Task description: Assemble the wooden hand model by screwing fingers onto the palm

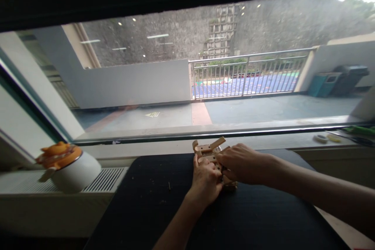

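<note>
Near the far edge of a black table (158,211) lies a small wooden assembly (205,149) of pale strips with dark holes, one strip jutting up to the right. My left hand (205,179) is closed around its near left side, fingers over the strips. From the right, my right hand (241,164) comes in with curled fingers at the assembly's right side. Whatever those fingers pinch is hidden from view. Part of the wooden piece shows below, between and under both hands. A small thin screw-like piece (169,186) lies on the table to the left.
A white pot with an orange animal-shaped lid (79,172) stands on the vented ledge (107,179) at left. Rolls of tape (320,138) and a green-handled tool (360,130) lie on the windowsill at right. A large window (140,86) rises behind the table.
</note>
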Demonstrator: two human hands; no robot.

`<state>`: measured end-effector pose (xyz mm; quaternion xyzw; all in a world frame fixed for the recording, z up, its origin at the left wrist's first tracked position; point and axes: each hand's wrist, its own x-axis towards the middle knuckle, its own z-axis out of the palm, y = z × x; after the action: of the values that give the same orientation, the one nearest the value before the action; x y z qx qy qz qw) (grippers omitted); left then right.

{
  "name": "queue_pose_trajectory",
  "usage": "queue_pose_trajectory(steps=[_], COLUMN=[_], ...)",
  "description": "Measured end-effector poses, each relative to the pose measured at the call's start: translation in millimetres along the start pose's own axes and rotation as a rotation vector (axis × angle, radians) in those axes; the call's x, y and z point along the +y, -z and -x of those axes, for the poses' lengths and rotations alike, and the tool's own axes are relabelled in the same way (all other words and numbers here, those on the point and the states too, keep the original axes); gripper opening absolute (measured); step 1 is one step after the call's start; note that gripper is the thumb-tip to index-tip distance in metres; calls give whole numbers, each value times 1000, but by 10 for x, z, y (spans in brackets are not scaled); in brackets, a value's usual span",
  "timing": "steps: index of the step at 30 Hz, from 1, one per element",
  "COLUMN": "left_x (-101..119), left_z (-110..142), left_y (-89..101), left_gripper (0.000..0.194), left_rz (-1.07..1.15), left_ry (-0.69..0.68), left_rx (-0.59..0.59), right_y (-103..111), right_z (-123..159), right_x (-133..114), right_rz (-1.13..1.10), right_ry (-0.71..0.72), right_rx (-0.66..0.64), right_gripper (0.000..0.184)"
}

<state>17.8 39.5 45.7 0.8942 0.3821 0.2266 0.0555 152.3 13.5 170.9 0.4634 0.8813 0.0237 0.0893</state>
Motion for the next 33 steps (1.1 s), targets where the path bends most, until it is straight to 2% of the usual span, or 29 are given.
queue_pose_trajectory(steps=[4,11,21,26,33], left_x=[15,30,15,3,5], left_z=[-10,-23,-16,-21,-21], left_y=[22,37,27,6,17], left_gripper=[9,11,12,9,10], left_rz=[15,-14,0,-10,-22], left_ry=[17,28,15,17,17], left_rx=[-8,-41,-26,-12,-39], right_y=[37,1,-21,35,31], right_z=[26,-50,-55,0,-32], right_x=[-10,27,26,24,65], right_rz=[-22,10,55,16,-3], right_ry=[40,37,-38,7,22], right_rx=[8,-23,-18,10,-26], right_gripper=[16,14,16,14,14])
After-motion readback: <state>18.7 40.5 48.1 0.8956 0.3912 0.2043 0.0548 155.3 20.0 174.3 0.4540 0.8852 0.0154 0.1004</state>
